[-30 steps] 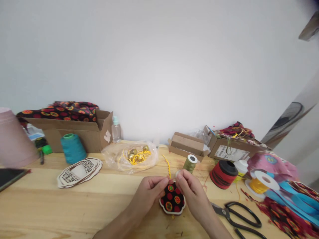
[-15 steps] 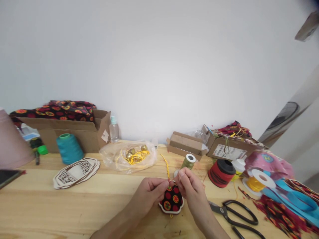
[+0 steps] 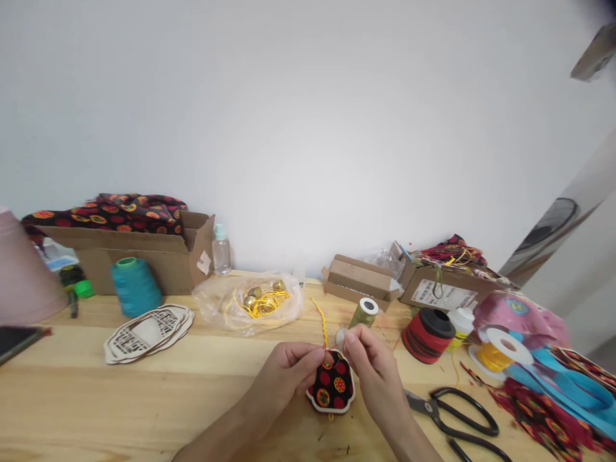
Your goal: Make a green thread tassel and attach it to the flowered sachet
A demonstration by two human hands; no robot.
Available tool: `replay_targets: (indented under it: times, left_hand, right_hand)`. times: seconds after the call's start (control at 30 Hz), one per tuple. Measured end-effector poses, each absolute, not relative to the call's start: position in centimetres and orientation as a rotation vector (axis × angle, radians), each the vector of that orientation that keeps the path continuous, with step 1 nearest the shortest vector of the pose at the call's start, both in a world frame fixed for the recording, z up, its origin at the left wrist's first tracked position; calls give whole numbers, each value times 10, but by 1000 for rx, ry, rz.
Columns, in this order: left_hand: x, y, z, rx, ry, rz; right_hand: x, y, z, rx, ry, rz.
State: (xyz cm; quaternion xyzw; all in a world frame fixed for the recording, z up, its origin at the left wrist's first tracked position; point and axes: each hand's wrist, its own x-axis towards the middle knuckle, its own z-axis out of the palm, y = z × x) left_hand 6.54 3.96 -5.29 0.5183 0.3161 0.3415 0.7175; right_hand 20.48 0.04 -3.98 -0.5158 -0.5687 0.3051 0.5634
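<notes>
A small flat ornament [image 3: 333,387] covered in black cloth with red and orange dots lies on the wooden table [image 3: 120,398], its pale wooden edge showing. A yellow cord [image 3: 320,319] rises from its top. My left hand [image 3: 283,374] pinches the top of the ornament by the cord. My right hand [image 3: 373,366] pinches the same spot from the right, fingers closed.
Black scissors [image 3: 462,420] lie right of my right hand. Behind stand an olive thread spool [image 3: 364,312], a red spool [image 3: 427,334], a yellow ribbon reel [image 3: 500,351], a teal cone [image 3: 135,286], wooden cutouts [image 3: 149,325], a bag of bells [image 3: 255,299], and cardboard boxes [image 3: 144,253].
Both hands stay pinched at the ornament's top; my right hand's fingers have shifted slightly. The view has drifted a little.
</notes>
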Motion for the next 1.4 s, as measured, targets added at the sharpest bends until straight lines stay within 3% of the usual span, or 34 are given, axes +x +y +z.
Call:
replay_targets:
  times: [0.77,1.13,1.4]
  left_hand:
    - [59,52,-52,1373,872,819]
    - [45,61,-48,1040,798,684]
    - [44,66,-42,1105,846,699]
  right_hand:
    - [209,4,-41,-1445,-1661,345]
    - [211,7,-47,-1466,-1543,765]
    - [203,7,-49,-1350,-1302,1037]
